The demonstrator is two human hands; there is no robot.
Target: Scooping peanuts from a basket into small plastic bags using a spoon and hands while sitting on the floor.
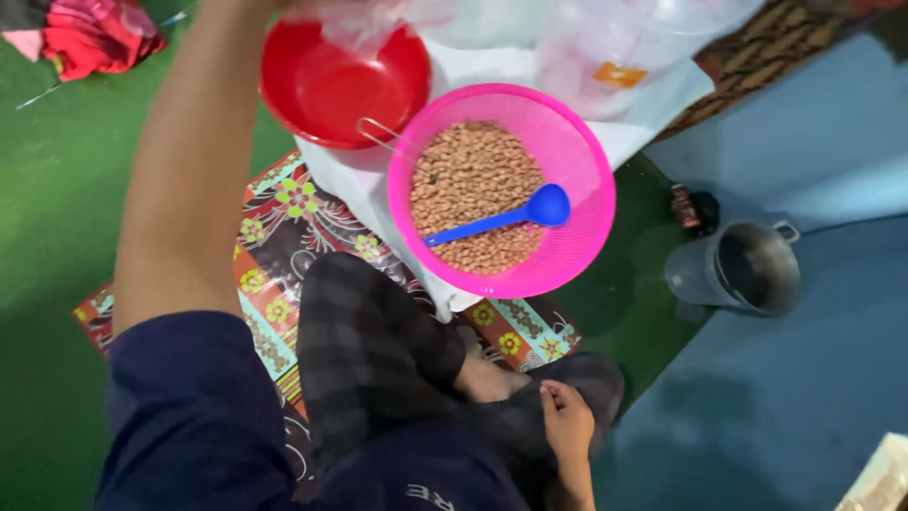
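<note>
— Clear plastic bag (364,21), thin and crinkled, sits at the top edge where the left arm reaches; that grip is cut off, so I cannot tell its state.

— And the right hand (567,421)?

— Loosely curled, holding nothing, resting on the crossed leg.

— Below the bag?

— Red bowl (326,90), then the pink strainer (567,161) of peanuts (468,180) with a blue spoon (501,220).

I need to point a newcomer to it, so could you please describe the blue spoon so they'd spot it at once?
Find the pink colander full of brown peanuts, beside the red bowl. The blue spoon lies on the peanuts, bowl end toward the right rim. It is the only blue utensil there.
</note>
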